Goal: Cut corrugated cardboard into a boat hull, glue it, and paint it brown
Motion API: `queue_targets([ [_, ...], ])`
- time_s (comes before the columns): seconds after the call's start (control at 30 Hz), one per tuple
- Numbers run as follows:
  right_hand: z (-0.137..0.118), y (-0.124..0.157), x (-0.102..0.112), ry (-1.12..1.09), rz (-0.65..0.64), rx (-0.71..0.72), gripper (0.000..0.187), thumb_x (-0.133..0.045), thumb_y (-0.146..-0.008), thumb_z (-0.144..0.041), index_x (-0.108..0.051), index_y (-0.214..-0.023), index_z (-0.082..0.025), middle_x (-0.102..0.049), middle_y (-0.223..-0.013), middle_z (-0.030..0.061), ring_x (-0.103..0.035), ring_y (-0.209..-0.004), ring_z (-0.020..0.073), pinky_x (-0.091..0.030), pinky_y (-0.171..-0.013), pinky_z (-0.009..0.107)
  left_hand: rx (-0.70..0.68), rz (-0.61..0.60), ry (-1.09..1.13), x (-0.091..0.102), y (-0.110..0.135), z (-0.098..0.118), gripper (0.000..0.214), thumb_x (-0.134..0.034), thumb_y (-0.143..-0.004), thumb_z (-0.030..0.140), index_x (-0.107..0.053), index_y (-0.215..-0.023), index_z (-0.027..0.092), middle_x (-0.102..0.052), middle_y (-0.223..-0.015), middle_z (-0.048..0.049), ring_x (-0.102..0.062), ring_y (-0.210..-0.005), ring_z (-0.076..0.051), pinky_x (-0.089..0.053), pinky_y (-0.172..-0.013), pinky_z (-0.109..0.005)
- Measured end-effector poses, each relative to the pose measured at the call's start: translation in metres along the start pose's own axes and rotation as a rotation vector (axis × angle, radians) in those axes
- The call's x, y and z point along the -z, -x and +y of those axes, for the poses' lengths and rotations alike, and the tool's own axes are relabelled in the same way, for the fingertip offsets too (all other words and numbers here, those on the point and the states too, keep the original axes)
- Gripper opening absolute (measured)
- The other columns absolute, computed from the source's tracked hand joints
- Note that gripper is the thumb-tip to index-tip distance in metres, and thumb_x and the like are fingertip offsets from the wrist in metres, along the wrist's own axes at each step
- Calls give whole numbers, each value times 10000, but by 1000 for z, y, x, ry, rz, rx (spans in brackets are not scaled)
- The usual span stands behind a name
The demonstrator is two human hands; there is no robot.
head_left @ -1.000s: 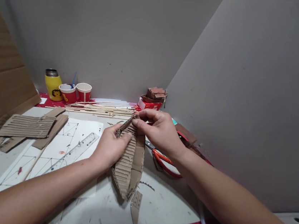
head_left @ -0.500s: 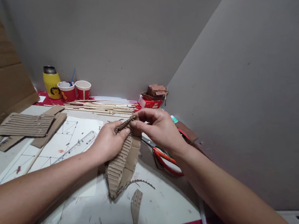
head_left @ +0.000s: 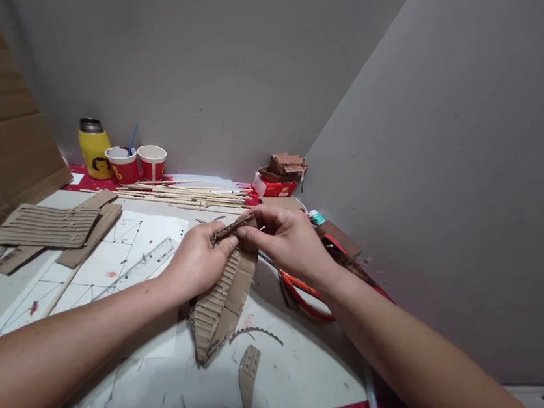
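Between my hands is a folded piece of corrugated cardboard (head_left: 222,304), its ridged layer showing on the left and a smooth face on the right. My left hand (head_left: 202,254) grips its upper left edge, the thumb lying on the ridges. At the top corner, the thumb and fingers of my right hand (head_left: 285,235) pinch the cardboard. The piece hangs tilted, its pointed lower end just above the white tabletop (head_left: 301,371). Orange-handled scissors (head_left: 307,298) lie beneath my right wrist, partly hidden. A thin curved cardboard strip (head_left: 262,333) rests below the piece.
Cardboard sheets (head_left: 48,226) are stacked at left by a ruler (head_left: 136,268) on drawn paper (head_left: 125,230). Thin wooden sticks (head_left: 182,194), a yellow bottle (head_left: 95,152) and paper cups (head_left: 152,163) stand behind. A red box (head_left: 274,186) holds brown scraps. A cardboard fork shape (head_left: 248,377) lies in front.
The cardboard's lower tip has swung slightly left and down. My right hand has shifted a little at the top corner; both hands keep their hold.
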State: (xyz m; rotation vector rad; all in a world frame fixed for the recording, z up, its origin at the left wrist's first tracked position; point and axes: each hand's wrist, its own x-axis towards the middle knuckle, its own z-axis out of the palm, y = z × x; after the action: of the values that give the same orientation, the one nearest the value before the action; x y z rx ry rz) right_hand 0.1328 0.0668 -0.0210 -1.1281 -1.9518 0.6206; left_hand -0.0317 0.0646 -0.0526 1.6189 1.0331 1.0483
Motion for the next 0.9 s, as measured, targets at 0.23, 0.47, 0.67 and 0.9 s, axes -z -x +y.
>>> queue_targets([
  [0.23, -4, -4, 4, 35, -58, -39, 50, -606, -793, -177, -653, -794, -160, -595, -705, -13, -515, -671, 131, -399, -628, 254, 34, -20, 18, 0, -2, -2, 227, -567, -839, 300, -715, -940, 161, -756, -944, -57, -675, -941, -258, -501, -833, -352],
  [0.47, 1, -4, 6, -45, -77, -76, 102, -603, -783, -232, -633, -729, -152, -547, -653, -18, -467, -619, 122, -365, -573, 251, 95, -76, 64, -1, 0, 5, 256, -578, -825, 319, -714, -964, 152, -762, -983, -78, -687, -972, -281, -518, -836, -380],
  [0.67, -1, -2, 7, -65, -85, -98, 132, -574, -795, -262, -637, -746, -157, -583, -688, 4, -522, -665, 149, -422, -619, 276, 84, -60, 80, -2, -1, 0, 228, -582, -814, 285, -708, -954, 157, -753, -965, -64, -671, -979, -278, -491, -881, -390],
  [0.9, -2, -2, 3, -67, -98, -117, 105, -619, -783, -260, -659, -759, -166, -613, -700, -5, -544, -674, 149, -438, -633, 264, 101, -57, 160, -3, -2, -4, 234, -622, -780, 302, -690, -954, 162, -728, -946, -44, -648, -986, -269, -468, -908, -380],
])
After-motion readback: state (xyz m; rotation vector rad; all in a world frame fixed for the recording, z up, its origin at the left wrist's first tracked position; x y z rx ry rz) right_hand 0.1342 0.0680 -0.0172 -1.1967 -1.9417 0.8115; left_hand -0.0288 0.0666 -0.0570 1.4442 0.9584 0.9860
